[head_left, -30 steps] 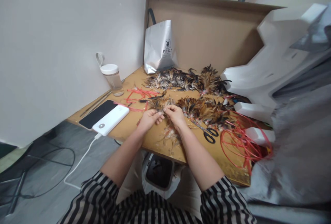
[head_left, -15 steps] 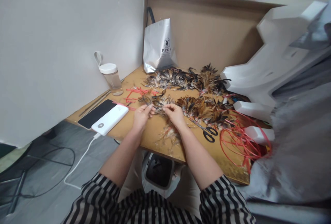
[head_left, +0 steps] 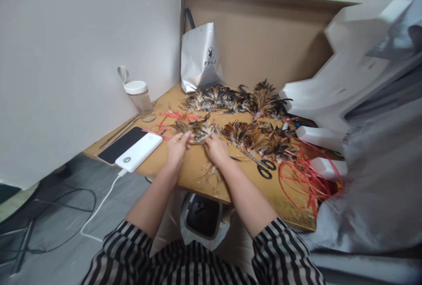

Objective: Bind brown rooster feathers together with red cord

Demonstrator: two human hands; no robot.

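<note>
My left hand is pinched closed on some feathers at the front of a small loose heap of brown and black feathers. Beside it, my right hand reaches into the same heap from the right; its fingertips are bent down among the feathers, and whatever they pinch is too small to make out. To the right lies a larger row of brown feather bunches, and behind it a second row of darker feathers. Stray pale feathers lie on the table between my forearms.
Black-handled scissors lie right of my hands, near tangled red plastic strips. On the left are a power bank, a phone and a lidded cup. A silver bag stands behind; a dark bin sits below the table edge.
My right hand has moved left and down into the small feather heap, nearer my left hand. My left hand stays nearly in place, still pinched. The whole view has shifted slightly.
</note>
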